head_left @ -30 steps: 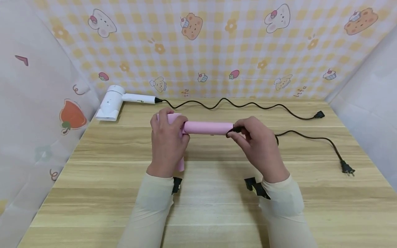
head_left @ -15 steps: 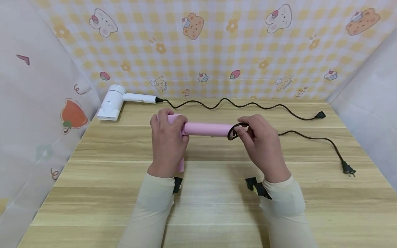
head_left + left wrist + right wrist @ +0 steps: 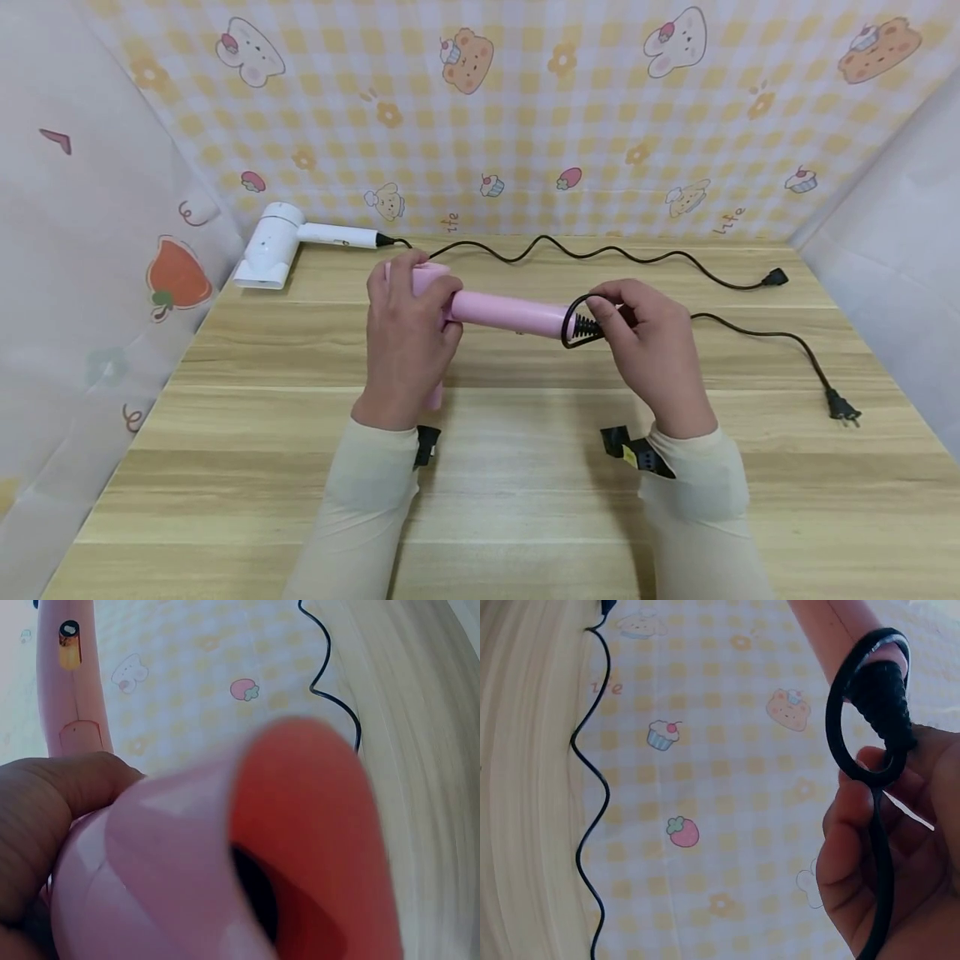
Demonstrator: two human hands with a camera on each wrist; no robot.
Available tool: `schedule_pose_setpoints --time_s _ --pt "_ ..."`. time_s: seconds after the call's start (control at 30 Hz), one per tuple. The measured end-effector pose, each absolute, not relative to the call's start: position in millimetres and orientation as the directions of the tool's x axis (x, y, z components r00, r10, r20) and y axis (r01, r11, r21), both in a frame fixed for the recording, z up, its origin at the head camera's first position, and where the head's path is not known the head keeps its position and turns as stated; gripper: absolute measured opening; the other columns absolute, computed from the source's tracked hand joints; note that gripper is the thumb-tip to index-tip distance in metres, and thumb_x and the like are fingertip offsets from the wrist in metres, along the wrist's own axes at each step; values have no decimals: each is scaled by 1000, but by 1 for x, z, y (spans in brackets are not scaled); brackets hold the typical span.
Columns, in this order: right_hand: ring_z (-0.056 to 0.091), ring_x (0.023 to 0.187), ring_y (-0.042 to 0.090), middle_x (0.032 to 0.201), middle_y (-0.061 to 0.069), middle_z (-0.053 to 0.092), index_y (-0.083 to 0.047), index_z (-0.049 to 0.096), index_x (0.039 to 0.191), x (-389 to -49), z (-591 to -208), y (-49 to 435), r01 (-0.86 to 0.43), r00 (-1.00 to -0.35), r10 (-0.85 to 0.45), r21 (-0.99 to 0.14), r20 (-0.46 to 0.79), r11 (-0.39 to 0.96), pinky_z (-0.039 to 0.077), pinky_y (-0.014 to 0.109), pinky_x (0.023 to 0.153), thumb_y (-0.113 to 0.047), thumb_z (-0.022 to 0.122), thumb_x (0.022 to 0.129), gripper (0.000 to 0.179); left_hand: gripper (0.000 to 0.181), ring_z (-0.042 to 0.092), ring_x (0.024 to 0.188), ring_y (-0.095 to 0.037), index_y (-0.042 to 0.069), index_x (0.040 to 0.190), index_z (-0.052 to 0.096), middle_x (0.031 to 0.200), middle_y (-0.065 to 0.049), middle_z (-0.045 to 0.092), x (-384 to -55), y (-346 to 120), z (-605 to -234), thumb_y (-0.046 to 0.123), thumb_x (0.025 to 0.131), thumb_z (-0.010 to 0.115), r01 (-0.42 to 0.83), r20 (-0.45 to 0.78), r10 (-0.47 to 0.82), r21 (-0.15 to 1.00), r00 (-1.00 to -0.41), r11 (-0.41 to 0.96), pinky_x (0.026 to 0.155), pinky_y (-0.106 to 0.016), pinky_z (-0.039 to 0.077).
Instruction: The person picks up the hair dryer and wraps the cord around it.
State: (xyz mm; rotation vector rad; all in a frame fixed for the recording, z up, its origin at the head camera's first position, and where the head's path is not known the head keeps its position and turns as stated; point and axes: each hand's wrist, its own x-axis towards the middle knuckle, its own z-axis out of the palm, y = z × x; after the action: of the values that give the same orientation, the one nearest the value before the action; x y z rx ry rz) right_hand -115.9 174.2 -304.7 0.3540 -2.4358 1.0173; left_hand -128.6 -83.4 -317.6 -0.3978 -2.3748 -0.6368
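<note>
In the head view a pink hair dryer (image 3: 510, 313) is held above the table, its handle pointing right and slightly down. My left hand (image 3: 408, 333) grips its barrel, and fingers cover part of it. The left wrist view looks into the flared pink nozzle (image 3: 315, 795), reddish inside. At the handle's end, my right hand (image 3: 656, 354) pinches the black power cord (image 3: 836, 724). That cord makes a loop around the ribbed strain relief (image 3: 881, 694), then runs down across the right palm. Its two-pin plug (image 3: 842, 407) lies on the table at the right.
A white hair dryer (image 3: 272, 246) lies at the back left of the wooden table (image 3: 525, 483). Its wavy black cord (image 3: 577, 253) stretches along the back to a plug (image 3: 774, 277). Behind stands a yellow checked backdrop (image 3: 525, 125), with pale walls at both sides.
The right hand has shifted right and its cord loop has opened wider, baring the strain relief. The pink dryer's handle has tilted down at its right end; the barrel rose slightly.
</note>
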Motion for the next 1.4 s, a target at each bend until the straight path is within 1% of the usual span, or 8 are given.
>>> schedule_pose_setpoints --time_s 0.2,0.43,0.73,0.83,0.93,1.1,1.27,1.4 --pt "49 59 15 73 1 61 -8 74 104 -115 -305 178 -393 -881 -73 -640 467 660 39 24 54 -19 62 99 17 30 38 123 -47 10 98 74 129 -19 49 -129 -85 -315 -1 72 80 447 636 145 345 -758 825 91 -59 44" --pt "50 61 15 75 0 64 -10 74 102 -117 -305 181 -370 -906 -97 -656 413 658 40 25 55 -23 62 99 18 30 38 122 -46 11 99 74 129 -18 48 -128 -87 -313 0 72 81 460 639 155 344 -753 818 87 -58 47" --pt "60 80 15 96 2 73 -11 76 106 -119 -308 185 -330 -939 -141 -707 314 626 46 24 67 -24 62 99 20 31 38 124 -45 11 98 73 130 -20 49 -128 -88 -313 -2 71 81 480 639 148 384 -755 788 91 -58 46" --pt "64 89 16 104 3 73 -11 76 110 -119 -310 184 -319 -945 -158 -697 286 643 49 29 73 -14 63 97 18 30 38 125 -44 10 96 73 130 -20 50 -128 -88 -313 -3 70 80 484 642 130 414 -756 771 93 -57 44" --pt "66 93 21 108 6 72 -10 76 112 -120 -311 183 -336 -940 -188 -673 285 659 51 39 78 3 64 91 27 29 38 125 -44 10 95 73 131 -19 50 -128 -87 -313 -4 70 79 485 647 107 441 -755 755 94 -56 43" --pt "63 80 23 98 9 73 -9 77 108 -120 -311 179 -367 -930 -228 -665 290 651 49 41 71 14 63 84 35 29 38 125 -44 10 93 73 131 -20 51 -128 -87 -313 -5 69 77 475 653 68 471 -754 744 95 -55 42" --pt "50 58 17 83 7 70 -6 76 91 -119 -311 175 -328 -943 -257 -706 209 628 42 31 53 5 60 91 20 28 38 125 -45 9 94 72 132 -21 49 -127 -88 -313 -4 69 78 443 654 27 480 -756 757 95 -55 42" --pt "39 50 13 77 4 67 -9 73 81 -118 -313 174 -307 -943 -300 -729 146 612 34 28 47 -4 56 93 22 27 38 124 -45 8 95 72 133 -20 48 -127 -91 -313 -4 70 77 413 652 -4 485 -758 771 95 -55 41"
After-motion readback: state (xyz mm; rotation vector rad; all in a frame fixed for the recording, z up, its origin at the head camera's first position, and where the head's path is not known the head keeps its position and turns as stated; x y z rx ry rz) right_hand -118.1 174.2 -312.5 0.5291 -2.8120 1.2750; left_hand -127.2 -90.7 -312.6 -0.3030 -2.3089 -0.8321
